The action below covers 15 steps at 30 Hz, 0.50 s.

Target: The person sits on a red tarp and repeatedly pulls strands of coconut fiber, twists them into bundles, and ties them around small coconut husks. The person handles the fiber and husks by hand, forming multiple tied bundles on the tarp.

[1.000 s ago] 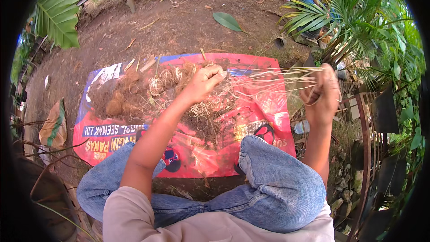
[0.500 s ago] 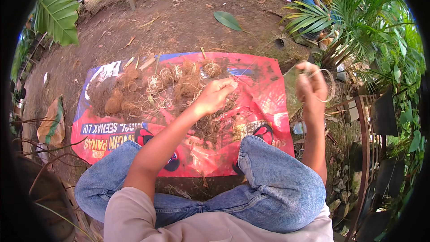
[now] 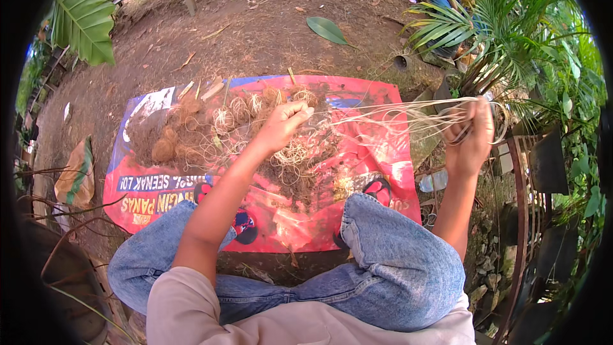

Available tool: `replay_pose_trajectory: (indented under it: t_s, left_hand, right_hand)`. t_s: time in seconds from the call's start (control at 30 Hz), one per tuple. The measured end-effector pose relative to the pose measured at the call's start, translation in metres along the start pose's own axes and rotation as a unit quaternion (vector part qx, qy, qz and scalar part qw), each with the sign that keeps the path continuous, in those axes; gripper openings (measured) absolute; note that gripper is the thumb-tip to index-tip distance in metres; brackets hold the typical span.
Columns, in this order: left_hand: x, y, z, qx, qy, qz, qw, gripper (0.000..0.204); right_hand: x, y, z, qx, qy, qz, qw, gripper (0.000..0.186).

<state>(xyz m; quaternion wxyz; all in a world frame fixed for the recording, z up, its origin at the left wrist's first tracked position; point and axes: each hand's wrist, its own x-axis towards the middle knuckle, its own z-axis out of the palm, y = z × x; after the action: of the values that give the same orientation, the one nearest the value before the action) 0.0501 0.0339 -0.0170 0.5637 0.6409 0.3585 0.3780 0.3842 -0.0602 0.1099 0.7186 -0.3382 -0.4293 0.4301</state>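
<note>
The person sits cross-legged on bare ground with a red plastic sheet [image 3: 377, 153] spread in front of the knees, and the step in hand looks like drawing a bundle of long pale fibres [image 3: 389, 115] out straight between the two hands. The left hand [image 3: 284, 124] is closed in a fist over the near-centre of the sheet, its fingers curled around one end of the strands where they leave the heap. The right hand [image 3: 471, 134] is held up off the right edge of the sheet, fingers folded around the other end, where the strands seem to loop round the fist; whether they are wound on or only gripped cannot be told. Between the two fists the fibres run nearly level and taut, fanning a little toward the right, so the worked thing lies directly between the grips and above the sheet, not resting on it. Under and to the left of the left hand lies a loose pile of brown husk fibre [image 3: 211, 131] with several small coiled bundles in it. By judgement, the next move calls for keeping tension even in both fists while the strands are separated from the tangle, since a slack end would drop into the pile. Palm fronds [image 3: 485, 19] stand far right, and a big green leaf [image 3: 83, 13] hangs far left.
</note>
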Motion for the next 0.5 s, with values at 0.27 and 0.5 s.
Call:
replay_pose_trajectory:
  t_s: [0.27, 0.5]
  left_hand:
    - [0.000, -0.093, -0.035, -0.002, 0.047, -0.078, 0.996, 0.018]
    - [-0.015, -0.141, -0.027, 0.506, 0.085, -0.104, 0.852, 0.064]
  right_hand:
    - [0.013, -0.045, -0.066, 0.076, 0.077, -0.161, 0.981, 0.025]
    - [-0.024, -0.035, -0.038, 0.079, 0.004, -0.105, 0.991, 0.023]
